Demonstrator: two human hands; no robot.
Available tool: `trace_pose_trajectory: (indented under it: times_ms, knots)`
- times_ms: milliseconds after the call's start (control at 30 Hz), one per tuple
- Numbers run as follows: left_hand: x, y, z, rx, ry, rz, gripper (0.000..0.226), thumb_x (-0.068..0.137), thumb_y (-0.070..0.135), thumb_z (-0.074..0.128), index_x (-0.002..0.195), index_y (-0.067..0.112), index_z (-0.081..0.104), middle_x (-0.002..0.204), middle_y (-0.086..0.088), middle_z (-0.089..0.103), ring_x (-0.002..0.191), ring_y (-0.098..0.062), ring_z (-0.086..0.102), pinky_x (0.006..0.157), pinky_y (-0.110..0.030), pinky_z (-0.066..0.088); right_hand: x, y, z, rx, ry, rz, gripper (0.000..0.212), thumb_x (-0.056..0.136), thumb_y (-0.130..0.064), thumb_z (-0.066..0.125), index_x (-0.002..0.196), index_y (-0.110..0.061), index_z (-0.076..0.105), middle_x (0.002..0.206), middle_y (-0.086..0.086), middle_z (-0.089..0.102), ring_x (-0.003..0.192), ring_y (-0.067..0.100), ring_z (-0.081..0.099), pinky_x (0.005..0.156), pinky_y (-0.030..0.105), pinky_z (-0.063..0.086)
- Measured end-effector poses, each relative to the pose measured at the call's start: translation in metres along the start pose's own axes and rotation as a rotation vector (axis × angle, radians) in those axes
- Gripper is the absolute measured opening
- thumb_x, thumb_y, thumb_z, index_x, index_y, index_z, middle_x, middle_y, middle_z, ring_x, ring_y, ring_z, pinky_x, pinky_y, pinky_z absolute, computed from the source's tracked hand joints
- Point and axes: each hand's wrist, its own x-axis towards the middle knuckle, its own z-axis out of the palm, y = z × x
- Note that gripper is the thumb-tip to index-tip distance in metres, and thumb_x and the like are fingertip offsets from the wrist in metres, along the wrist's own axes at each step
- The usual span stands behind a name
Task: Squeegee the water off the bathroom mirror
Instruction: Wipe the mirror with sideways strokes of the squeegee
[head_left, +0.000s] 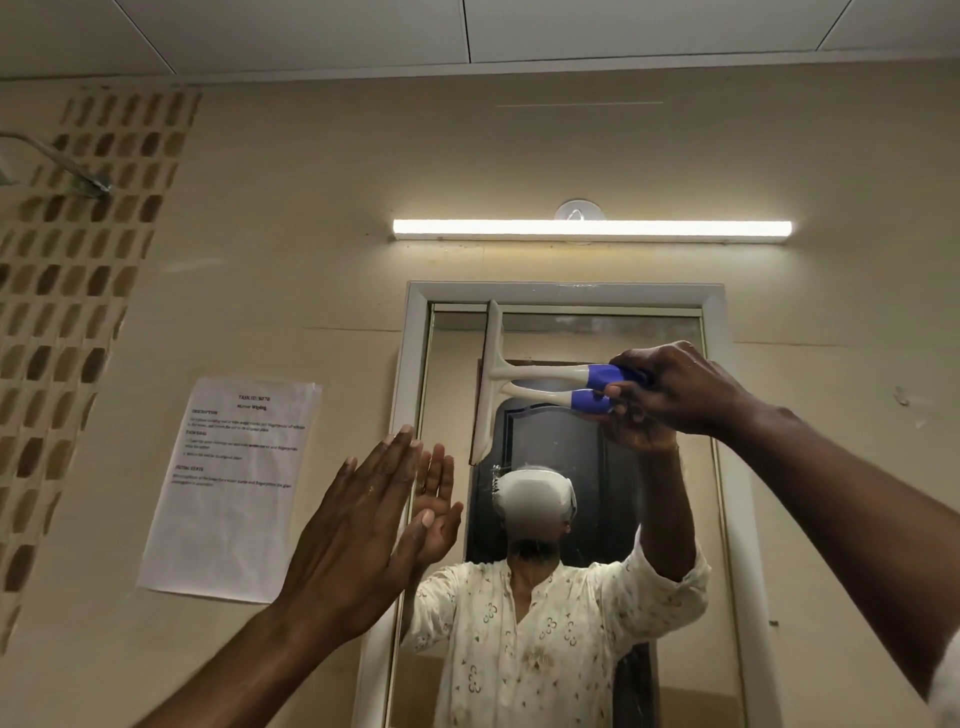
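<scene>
while the right hand works up high, the scene reads so:
squeegee (493, 379): white, with a long blade standing upright and a white handle that ends in a blue grip section; its twin shows in the glass just below.
squeegee place: the blade lies against the upper left part of the mirror, its top end near the frame's upper edge, the handle pointing right.
right hand (670, 387): fingers curled round the blue end of the handle, holding the squeegee; arm reaches in from the lower right.
left hand (358, 525): flat, fingers straight and together, raised at the mirror's left edge; whether it touches the frame cannot be told; it holds nothing.
mirror (665, 519): tall, in a white frame, with faint streaks and droplets on the glass; it reflects a person in a pale patterned top and a dark door.
light bar (592, 227): lit, on the wall just above the mirror.
paper sheet (234, 483): printed, stuck to the wall left of the mirror.
tiles (67, 322): brown mosaic strip on the far left wall.
</scene>
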Motion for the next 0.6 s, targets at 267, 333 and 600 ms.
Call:
trace_pose_trajectory:
  times_ms: [267, 333, 600]
  knots:
    - [0.005, 0.008, 0.007, 0.019, -0.038, -0.014, 0.065, 0.089, 0.053, 0.014, 0.142, 0.033, -0.018, 0.154, 0.013, -0.020, 0.139, 0.002, -0.019, 0.118, -0.031, -0.005, -0.021, 0.032, -0.028, 0.024, -0.005, 0.131, 0.038, 0.081, -0.018, 0.070, 0.117, -0.007, 0.064, 0.085, 0.008, 0.069, 0.069, 0.016, 0.059, 0.066, 0.041, 0.054]
    - [0.006, 0.013, 0.008, 0.014, -0.059, -0.022, 0.065, 0.087, 0.054, 0.013, 0.140, 0.033, -0.019, 0.153, 0.011, -0.021, 0.140, -0.001, -0.020, 0.118, -0.032, -0.006, -0.026, 0.037, -0.035, 0.038, -0.005, 0.161, 0.041, 0.080, -0.016, 0.071, 0.119, -0.005, 0.063, 0.095, 0.014, 0.071, 0.078, 0.024, 0.062, 0.074, 0.048, 0.056]
    - [0.024, 0.043, 0.009, 0.027, 0.002, 0.034, 0.064, 0.088, 0.050, 0.014, 0.141, 0.031, -0.016, 0.150, 0.010, -0.024, 0.135, 0.003, -0.027, 0.113, -0.023, -0.016, -0.043, 0.051, -0.055, 0.033, -0.025, 0.248, 0.041, 0.081, -0.014, 0.070, 0.120, -0.003, 0.062, 0.101, 0.019, 0.071, 0.083, 0.029, 0.063, 0.081, 0.044, 0.053]
